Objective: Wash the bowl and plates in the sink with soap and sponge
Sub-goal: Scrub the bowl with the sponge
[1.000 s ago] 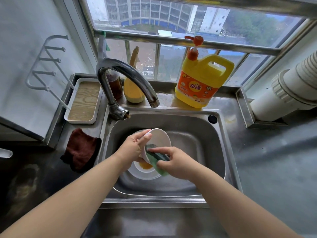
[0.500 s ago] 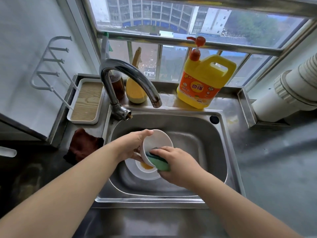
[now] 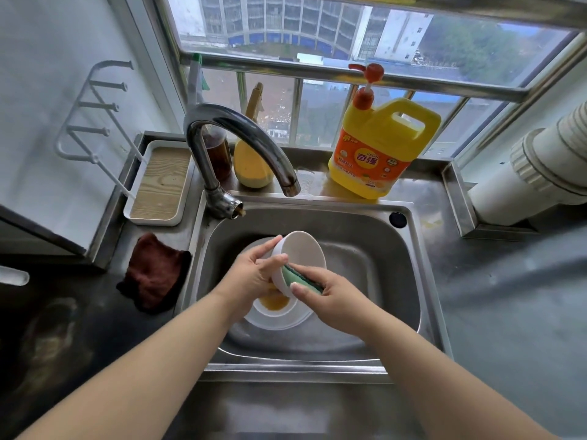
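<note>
Your left hand [image 3: 254, 274] has the white bowl [image 3: 300, 258] gripped by its rim, fingers curled over the edge, and you're holding it tipped on its side above the middle of the sink [image 3: 365, 249], mouth turned away from you. Your right hand [image 3: 330, 296] pinches the green sponge [image 3: 300, 277], thumb on top, and the sponge is pressed right against the bowl's near rim. Directly below the bowl, on the sink floor, lies a white plate [image 3: 276, 319] with an orange smear of sauce in it, partly hidden under your hands.

The faucet [image 3: 241, 147] arches over the sink's back left corner, its spout hanging well above the bowl. Behind the sink on the ledge stands the yellow soap jug [image 3: 378, 150] with its red pump, untouched. To the faucet's left sits a wood-lined tray [image 3: 158, 185], and a dark red cloth [image 3: 152, 274] lies crumpled on the counter just beside the sink's left edge.
</note>
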